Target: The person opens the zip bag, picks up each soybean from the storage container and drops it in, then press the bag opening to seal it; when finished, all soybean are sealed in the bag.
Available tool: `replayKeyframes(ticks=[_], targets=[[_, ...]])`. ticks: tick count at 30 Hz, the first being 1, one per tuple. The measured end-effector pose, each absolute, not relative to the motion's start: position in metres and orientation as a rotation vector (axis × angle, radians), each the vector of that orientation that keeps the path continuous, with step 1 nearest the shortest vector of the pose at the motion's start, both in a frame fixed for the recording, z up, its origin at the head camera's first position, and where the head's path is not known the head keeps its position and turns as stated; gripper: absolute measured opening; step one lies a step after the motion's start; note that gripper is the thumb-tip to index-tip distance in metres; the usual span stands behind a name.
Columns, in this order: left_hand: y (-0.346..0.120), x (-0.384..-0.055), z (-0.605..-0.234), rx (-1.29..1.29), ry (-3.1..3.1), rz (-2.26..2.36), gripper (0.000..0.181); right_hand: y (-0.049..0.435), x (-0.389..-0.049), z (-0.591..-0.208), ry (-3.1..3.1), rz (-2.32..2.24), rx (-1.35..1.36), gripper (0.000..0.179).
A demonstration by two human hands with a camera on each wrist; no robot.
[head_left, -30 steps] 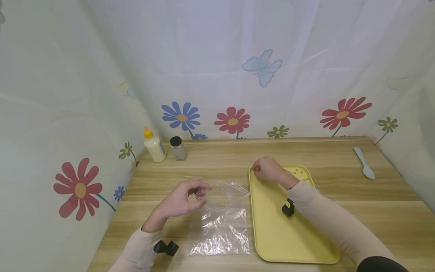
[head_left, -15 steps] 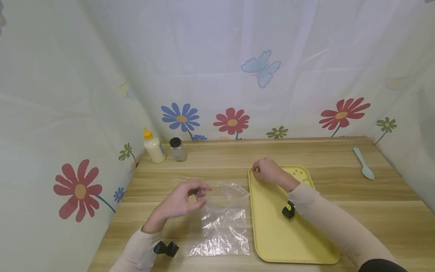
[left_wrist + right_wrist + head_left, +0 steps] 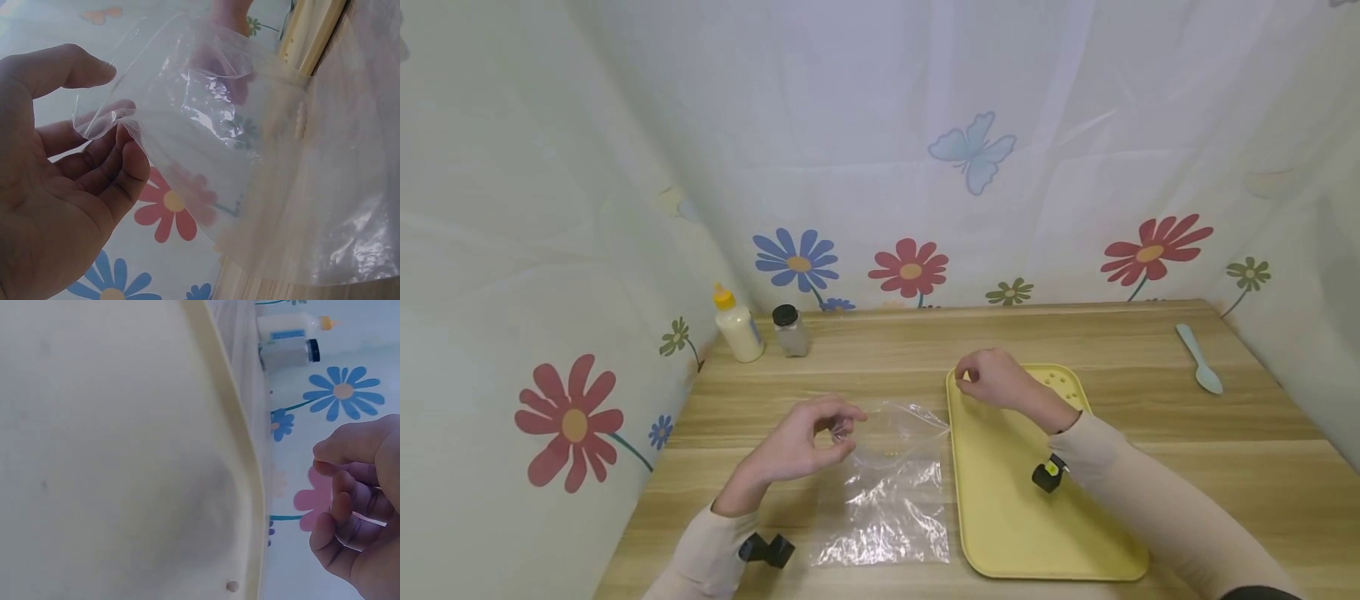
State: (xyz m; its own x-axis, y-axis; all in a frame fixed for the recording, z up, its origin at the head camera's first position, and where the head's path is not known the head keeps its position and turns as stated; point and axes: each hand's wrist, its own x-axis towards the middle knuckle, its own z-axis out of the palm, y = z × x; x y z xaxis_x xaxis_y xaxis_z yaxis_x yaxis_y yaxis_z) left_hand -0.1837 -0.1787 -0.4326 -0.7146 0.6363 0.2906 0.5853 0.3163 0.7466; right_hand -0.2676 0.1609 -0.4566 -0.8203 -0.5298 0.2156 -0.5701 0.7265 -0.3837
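Observation:
A clear plastic bag (image 3: 883, 517) lies partly on the table, its upper part raised and gaping. My left hand (image 3: 808, 437) holds the bag's edge; in the left wrist view its curled fingers grip the film while the thumb stands away. Through the film show several small bead-like pieces (image 3: 301, 120). Over the far left corner of a yellow tray (image 3: 1037, 533), my right hand (image 3: 996, 379) has its fingers bent, thumb and index tips close together. Whether something tiny sits between them cannot be seen. Small round beads (image 3: 1060, 383) lie at the tray's far right corner.
A white bottle (image 3: 741, 333) with a yellow tip and a black-capped jar (image 3: 791, 333) stand at the back left. On the right lies a pale blue spoon (image 3: 1201, 362). A flower-printed curtain (image 3: 865, 125) encloses the table.
My right forearm and wrist have shifted slightly to the right, with the right fingers still over the tray's far left corner. The left hand and bag have stayed almost still.

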Motion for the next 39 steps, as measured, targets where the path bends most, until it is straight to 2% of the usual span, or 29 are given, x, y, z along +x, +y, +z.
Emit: replayKeyframes(ticks=[19,39], targets=[[-0.168,-0.166,-0.402,1.103,2.501,1.377,0.036,0.153,-0.233,-0.42,-2.669,0.82,0.957,0.007],[-0.167,-0.167,-0.4,1.143,2.496,1.389,0.035,0.143,-0.215,-0.4,-2.51,0.905,1.087,0.007]])
